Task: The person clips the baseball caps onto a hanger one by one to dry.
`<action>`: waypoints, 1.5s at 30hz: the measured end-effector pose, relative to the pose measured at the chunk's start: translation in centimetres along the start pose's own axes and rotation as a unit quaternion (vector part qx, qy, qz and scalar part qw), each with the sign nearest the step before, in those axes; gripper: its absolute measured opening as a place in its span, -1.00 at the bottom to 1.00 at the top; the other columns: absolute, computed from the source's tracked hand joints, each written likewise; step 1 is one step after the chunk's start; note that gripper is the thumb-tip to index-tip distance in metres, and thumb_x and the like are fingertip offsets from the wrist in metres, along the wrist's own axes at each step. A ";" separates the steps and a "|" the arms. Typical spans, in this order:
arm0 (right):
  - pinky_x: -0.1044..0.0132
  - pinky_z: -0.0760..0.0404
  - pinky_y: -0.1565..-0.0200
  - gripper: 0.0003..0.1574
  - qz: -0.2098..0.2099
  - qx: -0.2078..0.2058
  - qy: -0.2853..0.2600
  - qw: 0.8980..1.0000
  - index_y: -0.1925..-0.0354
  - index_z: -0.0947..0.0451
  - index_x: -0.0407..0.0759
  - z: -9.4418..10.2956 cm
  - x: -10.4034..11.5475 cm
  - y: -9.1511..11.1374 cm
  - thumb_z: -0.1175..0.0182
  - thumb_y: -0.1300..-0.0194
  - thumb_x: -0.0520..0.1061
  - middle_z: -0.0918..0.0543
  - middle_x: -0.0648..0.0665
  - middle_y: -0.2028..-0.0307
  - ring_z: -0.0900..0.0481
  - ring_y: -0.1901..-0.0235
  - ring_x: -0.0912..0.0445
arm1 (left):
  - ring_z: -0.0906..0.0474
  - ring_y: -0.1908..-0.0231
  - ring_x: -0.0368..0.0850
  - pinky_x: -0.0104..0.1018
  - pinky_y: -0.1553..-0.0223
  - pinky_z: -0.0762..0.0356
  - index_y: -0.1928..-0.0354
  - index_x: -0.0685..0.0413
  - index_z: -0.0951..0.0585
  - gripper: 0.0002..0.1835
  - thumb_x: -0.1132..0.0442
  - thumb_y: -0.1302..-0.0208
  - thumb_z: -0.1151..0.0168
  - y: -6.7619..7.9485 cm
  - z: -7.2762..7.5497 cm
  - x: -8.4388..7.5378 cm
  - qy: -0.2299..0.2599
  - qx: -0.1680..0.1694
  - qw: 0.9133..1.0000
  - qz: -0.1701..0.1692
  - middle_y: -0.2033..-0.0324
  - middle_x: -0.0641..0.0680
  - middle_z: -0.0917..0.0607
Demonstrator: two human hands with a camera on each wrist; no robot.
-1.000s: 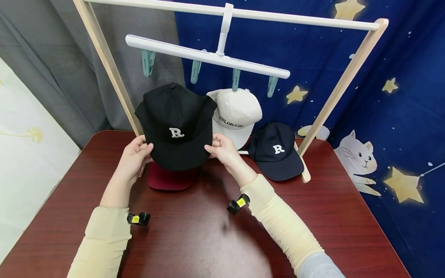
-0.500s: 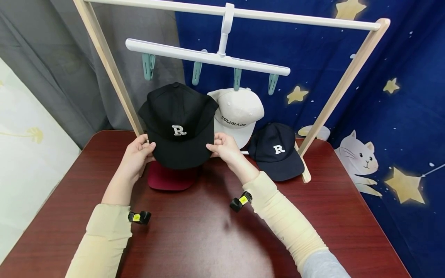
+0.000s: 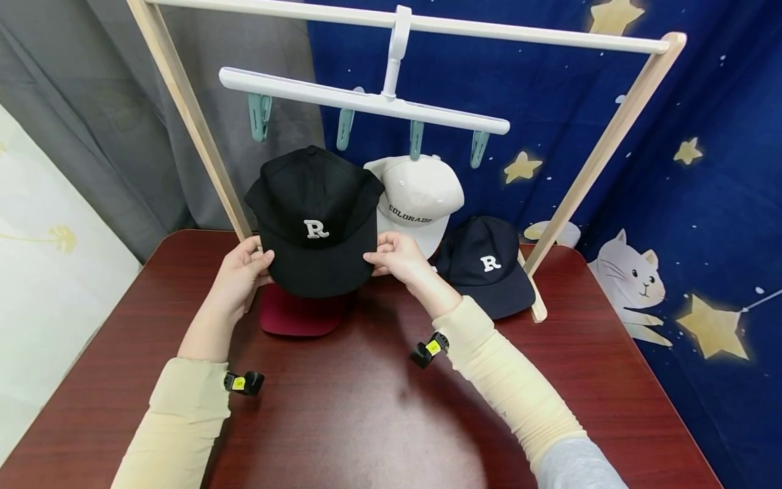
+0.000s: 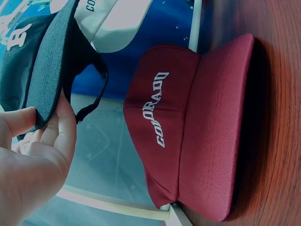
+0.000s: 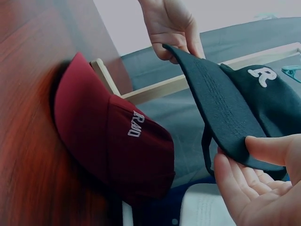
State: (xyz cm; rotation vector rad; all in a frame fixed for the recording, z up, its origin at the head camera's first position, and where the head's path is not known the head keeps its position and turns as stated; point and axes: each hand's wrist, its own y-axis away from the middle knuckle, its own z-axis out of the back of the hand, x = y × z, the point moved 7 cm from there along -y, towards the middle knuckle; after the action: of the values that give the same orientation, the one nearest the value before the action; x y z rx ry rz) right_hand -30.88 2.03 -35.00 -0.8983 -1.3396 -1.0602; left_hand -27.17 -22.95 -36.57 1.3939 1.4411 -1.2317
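Since a second ago, the black baseball cap with the white R (image 3: 316, 221) has shifted slightly right and up, the right grip (image 3: 398, 258) drifting with it; the left end of the white clip hanger (image 3: 305, 91) has dipped.

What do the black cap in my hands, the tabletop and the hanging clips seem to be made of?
Black cap with a white R: matte woven fabric, probably cotton; brim shows stitching.
Glossy red-brown tabletop: wood or wood-look laminate; streaky grain and a reflection show.
Teal hanging clips: likely plastic, from their even colour, though small in view.
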 end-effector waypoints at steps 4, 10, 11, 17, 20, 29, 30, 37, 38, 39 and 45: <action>0.21 -0.66 0.36 -0.89 0.001 0.002 0.029 1.000 0.30 -0.46 -0.39 0.2 0.4 0.0 -0.21 -0.21 -0.43 -0.58 -0.04 0.57 -0.55 0.61 0.17 | -0.64 0.41 -0.25 -0.38 0.36 -0.61 0.08 0.12 -0.43 -0.89 0.41 -0.42 0.01 0.0 -0.1 -0.1 0.002 -0.002 1.000 0.004 0.36 -0.06 -0.72; 0.25 -0.65 0.40 -0.86 -0.006 0.006 0.053 0.999 0.37 -0.42 -0.35 0.4 0.7 -0.2 -0.23 -0.21 -0.42 -0.53 -0.06 0.61 -0.54 0.61 0.14 | -0.64 0.41 -0.25 -0.37 0.37 -0.61 0.07 0.14 -0.42 -0.89 0.42 -0.42 0.00 0.0 -0.3 -0.2 0.006 -0.002 1.000 0.006 0.36 -0.05 -0.72; 0.24 -0.65 0.39 -0.85 -0.009 0.007 0.056 0.998 0.38 -0.41 -0.35 0.5 0.7 -0.2 -0.23 -0.21 -0.41 -0.53 -0.06 0.61 -0.55 0.61 0.13 | -0.64 0.41 -0.25 -0.37 0.37 -0.61 0.07 0.14 -0.42 -0.89 0.42 -0.42 0.00 0.0 -0.3 -0.2 0.007 -0.002 1.000 0.006 0.36 -0.05 -0.72; 0.19 -0.66 0.34 -0.90 -0.020 0.021 0.078 0.997 0.28 -0.47 -0.40 0.5 1.3 -0.1 -0.22 -0.23 -0.40 -0.59 -0.12 0.55 -0.57 0.60 0.09 | -0.64 0.41 -0.24 -0.36 0.38 -0.61 0.09 0.15 -0.42 -0.90 0.42 -0.43 0.02 0.0 -0.5 -0.4 0.020 0.005 1.000 -0.002 0.37 -0.03 -0.72; 0.21 -0.66 0.35 -0.83 -0.020 0.025 0.102 0.994 0.20 -0.49 -0.44 0.6 1.9 -0.2 -0.23 -0.23 -0.38 -0.60 -0.14 0.52 -0.57 0.59 0.10 | -0.65 0.41 -0.23 -0.36 0.37 -0.61 0.09 0.15 -0.42 -0.90 0.42 -0.43 0.01 0.1 -0.5 -0.6 0.027 0.007 1.000 -0.007 0.37 -0.02 -0.72; 0.22 -0.65 0.28 -0.59 -0.008 0.022 0.221 0.975 -0.04 -0.49 -0.42 1.1 4.3 -0.2 -0.23 -0.30 -0.19 -0.69 -0.29 0.26 -0.69 0.40 0.01 | -0.65 0.40 -0.23 -0.36 0.34 -0.61 0.08 0.19 -0.41 -0.89 0.43 -0.42 0.01 0.5 -0.4 -0.7 0.038 -0.001 0.999 -0.003 0.39 0.00 -0.71; 0.24 -0.65 0.29 -0.59 -0.008 0.021 0.226 0.974 -0.04 -0.49 -0.41 1.2 4.5 -0.2 -0.23 -0.31 -0.18 -0.69 -0.29 0.25 -0.69 0.38 0.00 | -0.65 0.40 -0.22 -0.36 0.34 -0.61 0.08 0.19 -0.41 -0.90 0.42 -0.42 0.01 0.6 -0.3 -0.7 0.040 -0.001 0.999 -0.002 0.38 0.00 -0.71; 0.32 -0.64 0.35 -0.72 0.006 -0.006 0.239 0.971 0.09 -0.56 -0.34 1.8 5.6 -0.6 -0.20 -0.34 -0.15 -0.69 -0.25 0.27 -0.66 0.44 0.07 | -0.65 0.41 -0.22 -0.37 0.34 -0.61 0.08 0.19 -0.42 -0.90 0.42 -0.42 0.00 0.7 -0.3 -0.9 0.035 0.000 0.999 -0.003 0.38 0.00 -0.71; 0.32 -0.63 0.35 -0.73 0.013 -0.014 0.235 0.972 0.11 -0.57 -0.34 1.8 5.9 -0.6 -0.19 -0.34 -0.15 -0.69 -0.24 0.29 -0.65 0.45 0.09 | -0.64 0.41 -0.22 -0.37 0.35 -0.60 0.08 0.18 -0.42 -0.90 0.42 -0.42 0.00 0.7 -0.3 -0.9 0.035 0.000 0.999 -0.003 0.38 0.00 -0.71; 0.32 -0.63 0.35 -0.75 0.020 -0.025 0.226 0.974 0.13 -0.57 -0.34 2.0 6.3 -0.6 -0.18 -0.35 -0.16 -0.69 -0.23 0.30 -0.64 0.47 0.10 | -0.64 0.42 -0.22 -0.37 0.35 -0.60 0.08 0.18 -0.42 -0.90 0.42 -0.42 0.01 0.8 -0.3 -1.0 0.035 0.001 0.999 -0.004 0.38 0.00 -0.70; 0.36 -0.62 0.37 -0.79 0.125 -0.099 0.140 0.977 0.18 -0.59 -0.37 2.7 9.4 -0.5 -0.17 -0.34 -0.20 -0.68 -0.27 0.37 -0.63 0.51 0.09 | -0.64 0.41 -0.22 -0.37 0.35 -0.60 0.08 0.17 -0.43 -0.90 0.42 -0.42 0.01 0.8 -0.4 -1.1 0.036 0.003 0.999 -0.004 0.38 0.00 -0.71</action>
State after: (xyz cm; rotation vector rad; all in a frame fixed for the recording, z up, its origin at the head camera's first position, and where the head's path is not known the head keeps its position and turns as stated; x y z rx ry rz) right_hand -32.75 3.75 -25.55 -0.9935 -0.8735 -1.0890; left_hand -26.22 -22.90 -35.56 1.4526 1.4939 -1.2027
